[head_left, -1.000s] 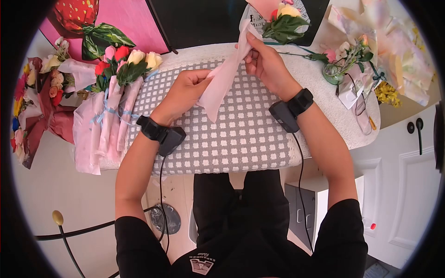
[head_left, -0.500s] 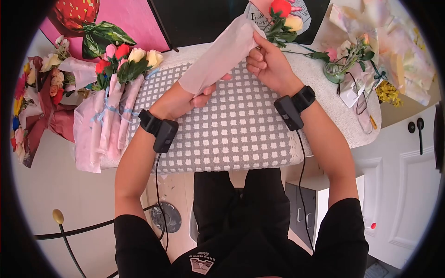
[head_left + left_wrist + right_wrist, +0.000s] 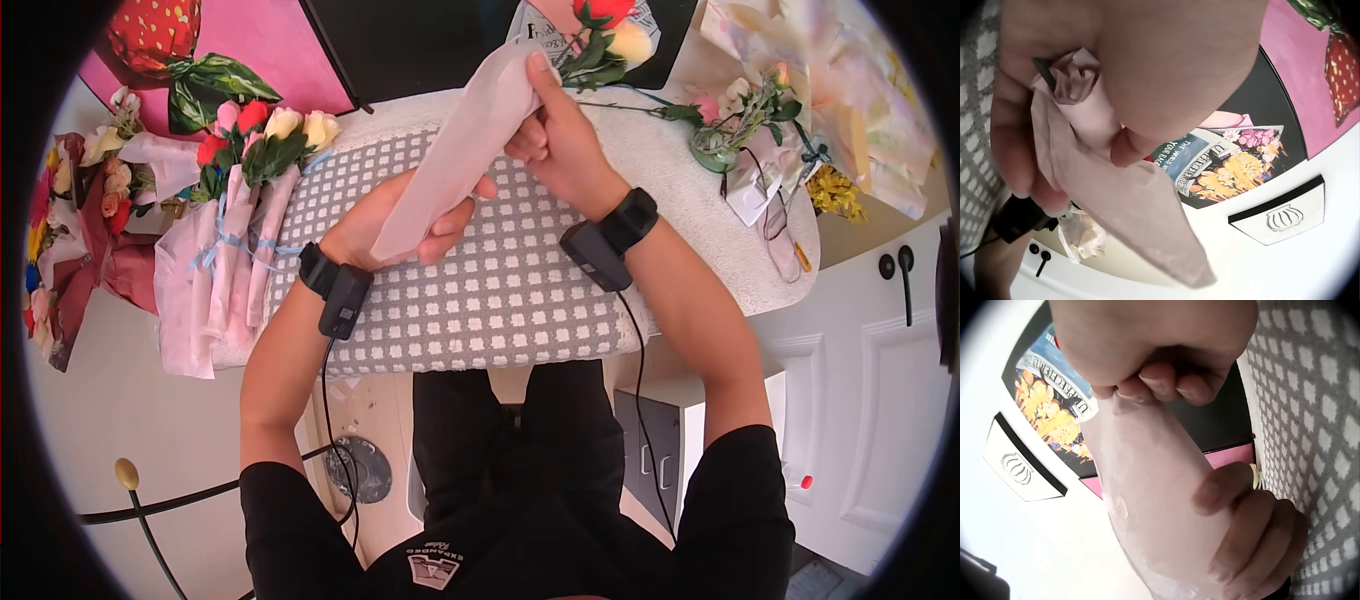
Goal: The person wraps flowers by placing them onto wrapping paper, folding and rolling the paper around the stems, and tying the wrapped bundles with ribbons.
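Pale pink paper (image 3: 450, 150) slants between both hands over the checked cloth (image 3: 480, 300). The left hand (image 3: 400, 222) curls round its lower part; in the left wrist view a green stem end (image 3: 1044, 72) pokes from the rolled paper (image 3: 1088, 115). At the upper end, just below a red rose (image 3: 600, 12) and a cream rose (image 3: 630, 43) with green leaves, the right hand (image 3: 570, 150) pinches the paper between thumb and curled fingers. The right wrist view shows the paper (image 3: 1147, 469) spread between the right hand (image 3: 1154, 350) and the left fingers (image 3: 1254, 531).
Pink-wrapped flowers (image 3: 235, 230) with blue ribbons lie at the left, beside a dark red bouquet (image 3: 125, 262). A glass vase with flowers (image 3: 712, 150) stands at the right, near glasses (image 3: 777, 225) and wrapped yellow flowers (image 3: 835, 193). A black board (image 3: 420, 45) stands behind.
The left hand turned palm up under the paper and closed round its lower part. The loose paper swung over that hand and narrowed, and the roses tilted and shifted.
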Tool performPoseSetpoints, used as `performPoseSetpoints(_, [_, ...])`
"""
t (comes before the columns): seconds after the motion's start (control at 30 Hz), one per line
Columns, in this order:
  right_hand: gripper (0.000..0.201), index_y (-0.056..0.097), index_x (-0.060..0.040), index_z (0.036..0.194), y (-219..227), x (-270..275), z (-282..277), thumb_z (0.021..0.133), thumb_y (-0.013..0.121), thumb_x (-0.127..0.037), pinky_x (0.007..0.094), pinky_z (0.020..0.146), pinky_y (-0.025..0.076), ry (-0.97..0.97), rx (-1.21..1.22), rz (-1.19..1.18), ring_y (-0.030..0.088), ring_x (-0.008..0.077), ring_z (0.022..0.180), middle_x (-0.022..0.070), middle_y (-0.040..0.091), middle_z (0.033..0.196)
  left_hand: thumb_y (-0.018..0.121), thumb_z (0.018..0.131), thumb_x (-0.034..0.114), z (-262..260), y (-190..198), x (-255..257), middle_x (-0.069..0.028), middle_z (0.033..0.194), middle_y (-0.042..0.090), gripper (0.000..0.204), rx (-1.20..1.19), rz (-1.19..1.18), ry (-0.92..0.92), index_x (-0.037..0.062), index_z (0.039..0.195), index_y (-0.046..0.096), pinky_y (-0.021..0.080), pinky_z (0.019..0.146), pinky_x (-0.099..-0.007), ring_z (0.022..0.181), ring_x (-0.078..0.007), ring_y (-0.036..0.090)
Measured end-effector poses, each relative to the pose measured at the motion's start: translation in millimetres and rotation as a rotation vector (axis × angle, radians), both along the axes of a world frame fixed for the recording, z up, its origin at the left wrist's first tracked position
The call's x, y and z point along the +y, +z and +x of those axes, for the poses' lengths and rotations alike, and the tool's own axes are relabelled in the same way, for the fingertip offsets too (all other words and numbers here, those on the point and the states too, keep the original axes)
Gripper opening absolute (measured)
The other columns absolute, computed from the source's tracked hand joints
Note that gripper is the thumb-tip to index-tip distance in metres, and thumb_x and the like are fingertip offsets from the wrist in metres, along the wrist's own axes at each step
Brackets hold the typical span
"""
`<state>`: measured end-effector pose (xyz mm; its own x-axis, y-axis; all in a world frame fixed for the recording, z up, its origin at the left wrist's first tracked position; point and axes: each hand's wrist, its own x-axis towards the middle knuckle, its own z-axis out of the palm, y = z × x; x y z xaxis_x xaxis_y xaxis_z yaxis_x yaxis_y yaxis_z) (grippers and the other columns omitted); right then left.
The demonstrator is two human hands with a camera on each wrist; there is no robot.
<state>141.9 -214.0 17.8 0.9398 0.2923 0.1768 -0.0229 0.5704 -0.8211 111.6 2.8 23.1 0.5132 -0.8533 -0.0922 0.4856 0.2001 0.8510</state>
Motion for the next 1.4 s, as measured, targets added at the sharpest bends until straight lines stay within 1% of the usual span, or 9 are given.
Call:
performPoseSetpoints(0.17, [0.045, 0.054, -0.0120, 0.072, -2.6, -1.5, -4.2, 0.101, 0.049, -0.046, 0.0229, 0.045, 0.028, -0.039, 0.003, -0.024, 0.032, 0.0054, 0.042, -0.0059, 0.036, 0.046, 0.047, 0.102, 0.031, 6.1, -9.4, 0.4, 0.0043, 0.065, 0.042, 0.038, 0.197, -0.080, -0.123, -0.0029, 0.117, 0.053, 0.028, 0.040, -0.0187, 0.046, -0.0049, 0.038])
performPoseSetpoints(0.23, [0.039, 0.060, -0.0098, 0.073, -0.3, -3.9, -3.3, 0.093, 0.064, -0.043, 0.0248, 0.045, 0.029, -0.123, -0.017, -0.083, 0.037, 0.0070, 0.043, -0.0038, 0.046, 0.052, 0.049, 0.101, 0.023, 7.3, -12.6, 1.1, 0.0061, 0.065, 0.039, 0.031, 0.123, -0.003, -0.015, -0.0032, 0.116, 0.054, 0.026, 0.041, -0.0177, 0.046, -0.0029, 0.034])
performPoseSetpoints(0.5, [0.041, 0.059, -0.0089, 0.071, -9.9, -4.8, 0.9, 0.090, 0.067, -0.044, 0.0245, 0.045, 0.031, -0.182, -0.009, -0.121, 0.040, 0.0075, 0.045, -0.0030, 0.048, 0.055, 0.058, 0.095, 0.017, 1.0, -2.9, 2.0, 0.0093, 0.068, 0.036, 0.024, -0.197, 0.255, 0.180, 0.0003, 0.113, 0.060, 0.024, 0.047, -0.0171, 0.057, 0.0004, 0.033])
performPoseSetpoints(0.67, [0.047, 0.056, -0.0083, 0.068, -11.8, -8.8, 10.2, 0.091, 0.065, -0.047, 0.0247, 0.046, 0.034, -0.203, 0.073, -0.251, 0.042, 0.0082, 0.047, -0.0023, 0.048, 0.057, 0.062, 0.090, 0.007, 8.8, -16.8, -3.3, -0.0018, 0.089, 0.066, 0.024, -1.181, 0.382, 0.554, -0.0009, 0.113, 0.064, 0.048, 0.070, -0.0232, 0.077, -0.0084, 0.059])
performPoseSetpoints(0.77, [0.046, 0.054, -0.0091, 0.068, -18.1, -10.4, 6.8, 0.093, 0.064, -0.047, 0.0248, 0.047, 0.035, -0.228, 0.031, -0.377, 0.042, 0.0081, 0.048, -0.0023, 0.050, 0.059, 0.060, 0.090, 0.004, 12.6, -16.0, 1.8, -0.0047, 0.099, 0.070, 0.026, -1.109, 0.536, 0.521, -0.0014, 0.115, 0.063, 0.048, 0.082, -0.0259, 0.089, -0.0114, 0.061])
performPoseSetpoints(0.93, [0.036, 0.053, -0.0115, 0.076, -9.3, -10.2, 9.4, 0.097, 0.060, -0.040, 0.0242, 0.051, 0.036, -0.112, 0.115, -0.157, 0.040, 0.0074, 0.051, -0.0043, 0.049, 0.062, 0.056, 0.094, 0.008, 6.7, -6.9, -3.1, -0.0028, 0.087, 0.065, 0.023, -0.878, 0.393, 0.506, -0.0013, 0.113, 0.063, 0.047, 0.069, -0.0223, 0.076, -0.0077, 0.059])
performPoseSetpoints(1.0, [0.035, 0.053, -0.0122, 0.077, -14.3, -9.0, 8.0, 0.098, 0.059, -0.039, 0.0242, 0.052, 0.036, -0.082, 0.129, -0.106, 0.040, 0.0072, 0.052, -0.0049, 0.048, 0.061, 0.051, 0.099, 0.022, 6.2, 1.0, 3.1, 0.0008, 0.075, 0.054, 0.030, -0.283, 0.318, 0.251, -0.0019, 0.114, 0.060, 0.040, 0.054, -0.0204, 0.063, -0.0051, 0.050])
performPoseSetpoints(1.13, [0.036, 0.052, -0.0128, 0.077, -12.5, -10.0, 14.7, 0.099, 0.056, -0.041, 0.0248, 0.055, 0.037, 0.011, 0.093, 0.012, 0.040, 0.0074, 0.054, -0.0055, 0.045, 0.061, 0.037, 0.103, 0.025, 11.5, -4.0, -0.3, 0.0025, 0.070, 0.048, 0.032, 0.067, 0.091, 0.122, 0.0021, 0.114, 0.057, 0.033, 0.044, -0.0200, 0.051, -0.0054, 0.042])
performPoseSetpoints(1.4, [0.040, 0.052, -0.0123, 0.077, -6.1, -3.0, 7.3, 0.101, 0.051, -0.043, 0.0254, 0.055, 0.038, 0.017, 0.109, 0.062, 0.040, 0.0077, 0.054, -0.0059, 0.041, 0.059, 0.046, 0.101, 0.026, 10.5, -9.4, 4.6, 0.0009, 0.074, 0.050, 0.032, 0.054, -0.025, 0.061, -0.0004, 0.119, 0.051, 0.036, 0.044, -0.0211, 0.051, -0.0063, 0.044])
